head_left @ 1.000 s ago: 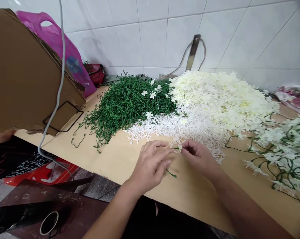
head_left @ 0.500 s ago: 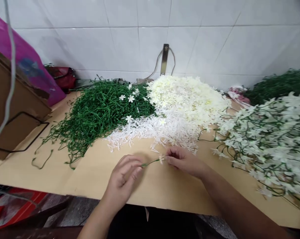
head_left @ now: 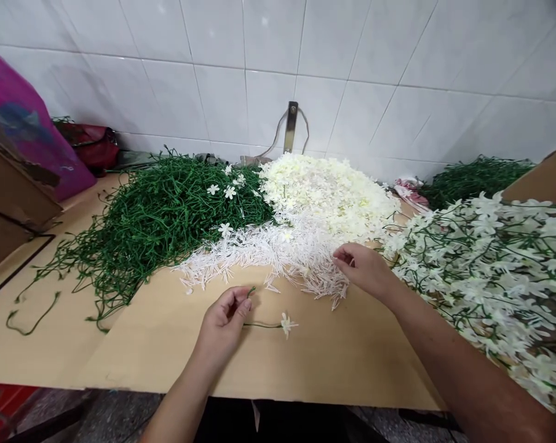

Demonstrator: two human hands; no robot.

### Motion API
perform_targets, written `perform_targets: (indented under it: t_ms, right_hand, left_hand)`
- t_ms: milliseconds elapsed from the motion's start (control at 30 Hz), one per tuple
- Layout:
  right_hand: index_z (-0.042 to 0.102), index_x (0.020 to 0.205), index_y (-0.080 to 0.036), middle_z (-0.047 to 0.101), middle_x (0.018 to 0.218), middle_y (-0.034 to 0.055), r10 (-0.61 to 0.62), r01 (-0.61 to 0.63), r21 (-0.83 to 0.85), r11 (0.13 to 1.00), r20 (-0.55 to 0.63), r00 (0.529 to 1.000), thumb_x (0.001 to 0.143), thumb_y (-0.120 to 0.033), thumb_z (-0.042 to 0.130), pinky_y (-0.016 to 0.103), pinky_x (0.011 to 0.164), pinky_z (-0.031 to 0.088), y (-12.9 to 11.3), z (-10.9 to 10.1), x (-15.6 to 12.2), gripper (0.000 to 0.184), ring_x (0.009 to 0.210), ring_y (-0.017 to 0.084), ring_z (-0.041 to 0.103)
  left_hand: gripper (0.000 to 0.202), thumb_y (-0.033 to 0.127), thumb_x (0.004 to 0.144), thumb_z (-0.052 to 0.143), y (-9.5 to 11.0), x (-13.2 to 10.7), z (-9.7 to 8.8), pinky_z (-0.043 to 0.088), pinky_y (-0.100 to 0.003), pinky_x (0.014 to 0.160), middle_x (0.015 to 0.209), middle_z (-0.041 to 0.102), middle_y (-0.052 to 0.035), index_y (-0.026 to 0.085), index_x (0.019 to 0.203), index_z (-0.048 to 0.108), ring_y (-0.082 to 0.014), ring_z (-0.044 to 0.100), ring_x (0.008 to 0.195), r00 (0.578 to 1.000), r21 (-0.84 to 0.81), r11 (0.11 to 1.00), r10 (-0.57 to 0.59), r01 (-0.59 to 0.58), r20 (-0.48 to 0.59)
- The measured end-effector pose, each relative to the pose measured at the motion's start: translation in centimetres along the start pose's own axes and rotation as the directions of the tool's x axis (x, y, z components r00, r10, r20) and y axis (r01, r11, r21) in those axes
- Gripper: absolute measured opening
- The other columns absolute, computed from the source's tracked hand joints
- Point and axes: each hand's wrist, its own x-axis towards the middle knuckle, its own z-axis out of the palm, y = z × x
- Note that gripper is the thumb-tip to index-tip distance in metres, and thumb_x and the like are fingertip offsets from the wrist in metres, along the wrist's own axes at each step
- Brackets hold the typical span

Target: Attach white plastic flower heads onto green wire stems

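The left hand (head_left: pixel 229 315) pinches a green stem (head_left: pixel 265 325) that runs rightward to its white artificial flower (head_left: pixel 286 324) over the worktop (head_left: pixel 333 363), while the right hand (head_left: pixel 363 269), farther off at the white stamens (head_left: pixel 301 251), shows no clear grip.

"What was the person wearing?"

"Black clothing (head_left: pixel 305 424) at six o'clock, plain where it showed, with a thin pale sliver (head_left: pixel 256 415) against it that I couldn't identify"

"And the arms?"

"Left forearm (head_left: pixel 181 387) at seven o'clock, right forearm (head_left: pixel 444 344) at four, both bare to the picture's edge and narrowing toward the wrist"

"The hands?"

"Left hand (head_left: pixel 225 317) and right hand (head_left: pixel 363 267) were bare too, slim-fingered"
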Motion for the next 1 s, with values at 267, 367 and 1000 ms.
perform_targets:
  t_ms: [267, 367, 1000]
  right_hand:
    - [0.060, 0.087, -0.013, 0.059, 0.085, 0.0102, -0.190, 0.198, -0.088, 0.976, 0.090, 0.978, 0.075, -0.016, 0.054, 0.031, 0.073, 0.043, -3.4, 3.1, 0.5, 0.015, 0.079, 0.019, 0.054]
    - [0.061, 0.088, -0.012, 0.059, 0.088, 0.0122, -0.192, 0.211, -0.172, 0.962, 0.117, 0.974, 0.074, -0.011, 0.053, 0.031, 0.076, 0.042, -4.4, 4.2, 0.6, 0.016, 0.087, 0.022, 0.052]
    - [0.049, 0.070, -0.018, 0.047, 0.059, -0.0033, -0.002, -0.073, 0.726, 0.684, 0.102, 0.995, 0.069, -0.029, 0.052, 0.025, 0.053, 0.036, -4.6, 3.3, 1.5, 0.012, 0.054, 0.010, 0.043]
  left_hand:
    - [0.019, 0.031, 0.070, 0.058, -0.8, -0.1, 0.2, 0.044, -0.024, 0.065, 0.071, 0.062, -0.0012, 0.016, 0.081, 0.061, -0.0128, 0.055, 0.067, 0.994, 0.159, 0.982, 0.088, -0.098, 0.065]
    - [0.020, 0.032, 0.073, 0.055, -1.1, -0.1, 0.1, 0.045, -0.025, 0.068, 0.077, 0.063, -0.0025, 0.016, 0.084, 0.061, -0.0139, 0.056, 0.072, 0.991, 0.189, 0.975, 0.103, -0.118, 0.084]
    - [0.023, 0.025, 0.069, 0.058, 2.8, 2.9, 4.1, 0.042, -0.025, 0.066, 0.078, 0.060, -0.0038, 0.015, 0.090, 0.061, -0.0126, 0.053, 0.070, 0.988, 0.060, 0.988, 0.136, -0.141, 0.067]
